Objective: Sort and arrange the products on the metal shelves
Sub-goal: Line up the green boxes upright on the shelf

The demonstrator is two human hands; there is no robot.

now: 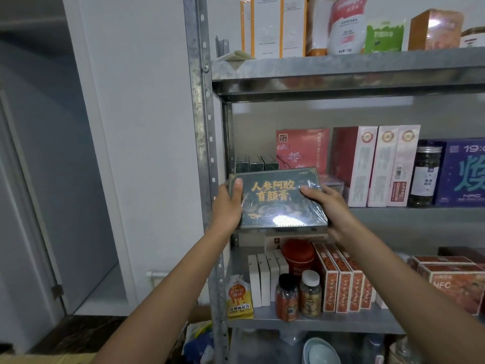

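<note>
A flat dark green box [275,203] with gold lettering, wrapped in shiny film, is held in front of the middle metal shelf [420,214], tilted with its face toward me. My left hand [227,206] grips its left edge, thumb on the front. Gripping the right edge is my right hand [330,206], its thumb laid across the face. Behind the box stand three small dark green boxes [256,164] and a pink box [301,151].
The steel upright [203,122] runs just left of my left hand. White and red cartons [380,166], a jar [423,177] and a purple box [464,172] fill the middle shelf's right. Orange boxes [343,282], bottles and white boxes [265,279] sit on the lower shelf.
</note>
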